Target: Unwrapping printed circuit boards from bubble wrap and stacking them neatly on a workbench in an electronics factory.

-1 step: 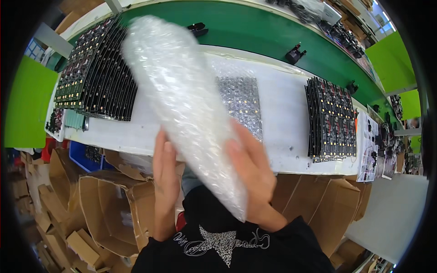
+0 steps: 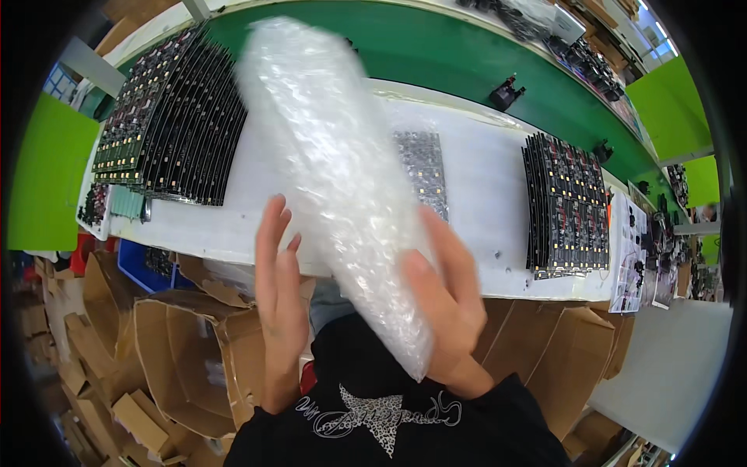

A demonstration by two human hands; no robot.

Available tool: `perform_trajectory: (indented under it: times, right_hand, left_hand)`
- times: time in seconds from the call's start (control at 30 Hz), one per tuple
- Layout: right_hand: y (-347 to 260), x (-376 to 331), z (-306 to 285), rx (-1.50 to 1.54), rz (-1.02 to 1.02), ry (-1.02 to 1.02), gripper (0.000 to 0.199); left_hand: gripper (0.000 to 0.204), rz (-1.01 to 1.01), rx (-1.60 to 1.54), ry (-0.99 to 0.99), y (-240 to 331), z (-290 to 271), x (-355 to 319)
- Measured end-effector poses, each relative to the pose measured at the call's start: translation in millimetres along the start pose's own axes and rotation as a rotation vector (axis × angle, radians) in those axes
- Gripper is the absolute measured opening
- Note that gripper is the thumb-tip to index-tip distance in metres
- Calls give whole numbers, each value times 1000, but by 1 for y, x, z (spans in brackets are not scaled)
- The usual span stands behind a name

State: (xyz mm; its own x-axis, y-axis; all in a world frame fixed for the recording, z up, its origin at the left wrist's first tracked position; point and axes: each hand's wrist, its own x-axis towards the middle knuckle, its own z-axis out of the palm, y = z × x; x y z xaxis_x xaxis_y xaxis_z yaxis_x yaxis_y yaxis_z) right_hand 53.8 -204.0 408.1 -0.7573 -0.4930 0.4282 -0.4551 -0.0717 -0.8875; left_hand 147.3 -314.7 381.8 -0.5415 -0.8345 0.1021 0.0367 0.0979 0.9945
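Observation:
A long, whitish piece of bubble wrap slants up and away in front of me, its near end low by my chest. My right hand is closed on its right edge near that end. To the left of it, my left hand is raised with its fingers stretched out, holding nothing and a little apart from the wrap. Behind the bubble wrap, a circuit board panel lies on the white table, seemingly under a clear bubbled layer and partly hidden.
Circuit board panels stand in a dense row at the table's left, and a smaller stack of boards stands at its right. A black part sits on the green strip behind. Open cardboard boxes and a blue bin are below the table edge.
The bubble wrap has swung to the right. My right hand has shifted slightly right with it, and my left hand's fingers have spread and come away from the wrap.

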Motion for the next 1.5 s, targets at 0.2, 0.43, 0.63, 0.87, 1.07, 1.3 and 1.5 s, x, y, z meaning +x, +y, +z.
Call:
perform_trajectory:
  times: [0.2, 0.43, 0.63, 0.87, 1.07, 1.3, 1.5]
  right_hand:
    - [-3, -13, -61, -820, -440, -197, 40]
    - [25, -33, -100, 332, 126, 78, 136]
    - [43, -37, -103, 41, 233, 79, 77]
    - [56, -9, -105, -623, -328, 2, 40]
    - [53, -17, -96, -120, 34, -147, 107]
    - [59, -9, -82, 111, 502, 164, 93]
    - [74, -7, -77, -64, 433, 204, 75]
  left_hand:
    - [69, -184, -564, -319, 37, 51, 2]
    - [48, -497, -1111, -484, 11, 106, 21]
    - [55, -286, -690, -520, -3, 155, 8]
    - [54, -452, -976, -475, 1, 117, 13]
    - [52, -444, -747, -413, -15, 114, 24]
    - [62, -131, -391, -453, -14, 119, 17]
    - [73, 247, 880, -128, -19, 64, 24]
